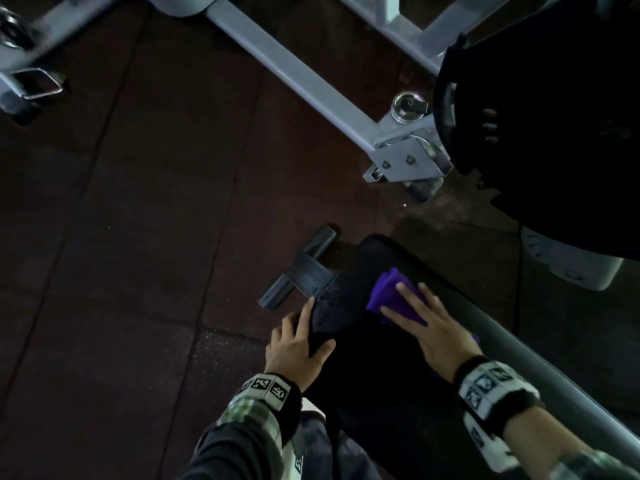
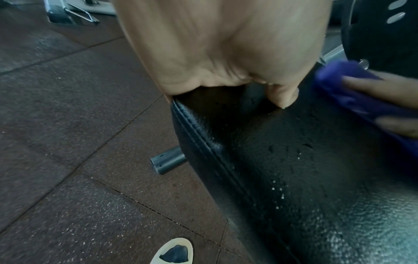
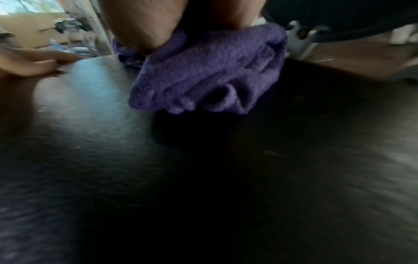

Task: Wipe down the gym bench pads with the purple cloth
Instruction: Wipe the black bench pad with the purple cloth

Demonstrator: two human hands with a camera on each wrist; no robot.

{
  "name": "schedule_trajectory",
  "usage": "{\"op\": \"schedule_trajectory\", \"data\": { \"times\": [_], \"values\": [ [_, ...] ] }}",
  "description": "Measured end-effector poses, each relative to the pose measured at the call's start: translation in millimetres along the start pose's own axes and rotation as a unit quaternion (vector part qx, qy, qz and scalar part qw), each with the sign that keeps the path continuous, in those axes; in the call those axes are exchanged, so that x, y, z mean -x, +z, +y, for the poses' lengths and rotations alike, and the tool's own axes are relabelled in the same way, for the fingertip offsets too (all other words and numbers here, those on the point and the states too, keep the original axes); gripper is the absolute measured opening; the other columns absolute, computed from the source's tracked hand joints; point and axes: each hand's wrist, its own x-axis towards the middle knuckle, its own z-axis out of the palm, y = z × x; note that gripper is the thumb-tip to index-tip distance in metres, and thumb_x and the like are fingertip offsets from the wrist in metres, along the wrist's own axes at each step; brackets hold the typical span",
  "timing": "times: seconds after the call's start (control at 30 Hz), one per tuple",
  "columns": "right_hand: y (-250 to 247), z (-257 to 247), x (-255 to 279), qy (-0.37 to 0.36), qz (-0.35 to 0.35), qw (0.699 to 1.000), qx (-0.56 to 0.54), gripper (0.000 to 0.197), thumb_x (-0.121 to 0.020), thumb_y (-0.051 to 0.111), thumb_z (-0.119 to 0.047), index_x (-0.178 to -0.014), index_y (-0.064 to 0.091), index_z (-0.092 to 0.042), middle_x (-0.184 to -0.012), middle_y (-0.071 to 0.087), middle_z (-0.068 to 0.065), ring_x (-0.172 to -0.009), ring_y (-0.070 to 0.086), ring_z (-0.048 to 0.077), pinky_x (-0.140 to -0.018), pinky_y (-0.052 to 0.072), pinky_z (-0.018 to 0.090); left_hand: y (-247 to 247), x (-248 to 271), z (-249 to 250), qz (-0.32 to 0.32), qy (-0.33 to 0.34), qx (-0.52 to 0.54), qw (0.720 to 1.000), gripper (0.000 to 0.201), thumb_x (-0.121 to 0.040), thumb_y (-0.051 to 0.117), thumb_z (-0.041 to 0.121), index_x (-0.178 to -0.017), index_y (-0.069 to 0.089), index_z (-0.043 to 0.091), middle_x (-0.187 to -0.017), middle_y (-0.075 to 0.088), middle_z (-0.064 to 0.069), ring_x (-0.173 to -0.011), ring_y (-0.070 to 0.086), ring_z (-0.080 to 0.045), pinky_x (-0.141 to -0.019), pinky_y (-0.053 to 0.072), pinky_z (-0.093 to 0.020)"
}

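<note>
The black bench pad (image 1: 349,358) runs from the bottom of the head view up to the centre. Small droplets (image 2: 278,189) dot its left part. A folded purple cloth (image 1: 386,289) lies near the pad's far end. My right hand (image 1: 426,327) presses flat on the cloth with straight, spread fingers. My left hand (image 1: 299,341) grips the pad's left edge, thumb on top and fingers down the side. In the left wrist view, the left hand (image 2: 226,44) sits over the pad (image 2: 294,160) beside the cloth (image 2: 343,85). In the right wrist view, the cloth (image 3: 203,75) is bunched under my right hand (image 3: 147,23).
The bench's dark foot crossbar (image 1: 304,268) sticks out on the rubber floor tiles (image 1: 121,237) beyond the pad. A grey machine frame (image 1: 304,74) crosses the top. A large black weight plate (image 1: 554,133) hangs at the upper right. A grey rail (image 1: 519,344) runs along the pad's right side.
</note>
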Motion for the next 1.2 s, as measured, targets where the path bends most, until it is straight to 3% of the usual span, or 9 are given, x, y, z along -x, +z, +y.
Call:
{"op": "schedule_trajectory", "data": {
  "times": [0.07, 0.27, 0.37, 0.47, 0.63, 0.8, 0.9, 1.03, 1.2],
  "values": [
    [-7, 14, -4, 0.059, 0.027, 0.996, -0.055, 0.116, -0.063, 0.060, 0.009, -0.142, 0.002, -0.054, -0.156, -0.010, -0.014, -0.139, 0.021, 0.038, -0.093, 0.049, 0.043, 0, 0, 0, -0.004, 0.002, 0.010, 1.000, 0.086, -0.088, 0.046, 0.064, -0.144, -0.018, 0.050, -0.150, 0.022, 0.002, -0.132, 0.031, -0.026, -0.107, 0.033, -0.043],
    [-32, -5, -86, 0.140, 0.050, 0.985, -0.090, 0.082, -0.082, 0.037, 0.000, -0.143, 0.010, -0.048, -0.156, -0.011, -0.007, -0.142, 0.003, 0.037, -0.115, 0.016, 0.051, 0, 0, -1, 0.000, 0.005, 0.010, 1.000, 0.085, -0.088, 0.046, 0.064, -0.146, -0.015, 0.048, -0.150, 0.022, 0.002, -0.132, 0.031, -0.027, -0.107, 0.033, -0.045],
    [-26, -34, -90, 0.070, 0.061, 0.991, -0.093, 0.089, -0.076, 0.044, 0.002, -0.144, 0.013, -0.046, -0.155, -0.010, -0.008, -0.142, 0.002, 0.039, -0.113, 0.013, 0.052, 1, -1, 0, 0.003, 0.001, 0.009, 1.000, 0.085, -0.087, 0.047, 0.064, -0.147, -0.012, 0.047, -0.149, 0.023, 0.002, -0.132, 0.032, -0.029, -0.107, 0.034, -0.045],
    [-3, -41, -56, -0.041, 0.012, 0.998, -0.041, 0.099, -0.075, 0.051, -0.002, -0.142, -0.002, -0.052, -0.152, -0.023, -0.012, -0.142, -0.004, 0.035, -0.113, 0.011, 0.047, 1, -1, -2, 0.002, 0.001, 0.023, 1.000, 0.086, -0.086, 0.048, 0.065, -0.147, -0.010, 0.047, -0.149, 0.024, 0.003, -0.131, 0.033, -0.029, -0.108, 0.033, -0.045],
    [-2, -15, -8, 0.047, 0.025, 0.996, -0.072, 0.117, -0.063, 0.058, 0.008, -0.140, -0.001, -0.056, -0.155, -0.013, -0.014, -0.139, 0.019, 0.038, -0.096, 0.046, 0.043, 1, 0, -4, 0.012, 0.018, 0.032, 0.999, 0.086, -0.087, 0.050, 0.062, -0.140, -0.016, 0.051, -0.147, 0.027, 0.003, -0.129, 0.035, -0.028, -0.106, 0.034, -0.044],
    [-30, -24, -53, 0.140, 0.017, 0.982, -0.122, 0.088, -0.080, 0.042, 0.002, -0.141, 0.009, -0.053, -0.154, -0.017, -0.011, -0.142, -0.003, 0.038, -0.113, 0.019, 0.052, 0, 2, -5, 0.016, 0.028, 0.051, 0.998, 0.084, -0.089, 0.050, 0.059, -0.148, -0.008, 0.045, -0.146, 0.027, 0.001, -0.132, 0.032, -0.028, -0.107, 0.032, -0.045],
    [-34, -54, -66, 0.087, 0.017, 0.983, -0.160, 0.081, -0.075, 0.043, -0.012, -0.143, 0.013, -0.044, -0.156, -0.008, -0.006, -0.142, -0.003, 0.037, -0.112, 0.009, 0.053, -1, 4, -2, 0.026, 0.013, 0.094, 0.995, 0.083, -0.088, 0.053, 0.055, -0.152, 0.003, 0.037, -0.149, 0.024, 0.000, -0.137, 0.029, -0.027, -0.110, 0.027, -0.043],
    [-25, -68, -48, 0.025, -0.024, 0.962, -0.270, 0.074, -0.078, 0.038, -0.024, -0.138, 0.001, -0.049, -0.149, -0.009, -0.023, -0.141, -0.012, 0.012, -0.115, 0.000, 0.040, -4, 14, 15, 0.139, 0.024, 0.096, 0.985, 0.088, -0.078, 0.032, 0.070, -0.151, 0.021, 0.022, -0.154, 0.026, -0.005, -0.141, 0.028, -0.026, -0.114, 0.023, -0.051],
    [-18, -27, -12, 0.201, 0.107, 0.948, -0.223, 0.060, -0.088, 0.029, -0.037, -0.146, 0.020, -0.027, -0.155, 0.011, -0.003, -0.143, 0.006, 0.020, -0.114, 0.010, 0.048, 6, 11, 85, 0.196, 0.103, 0.003, 0.975, 0.079, -0.079, 0.041, 0.069, -0.142, 0.036, 0.023, -0.145, 0.045, -0.014, -0.132, 0.042, -0.042, -0.099, 0.037, -0.064]
  ]
}}
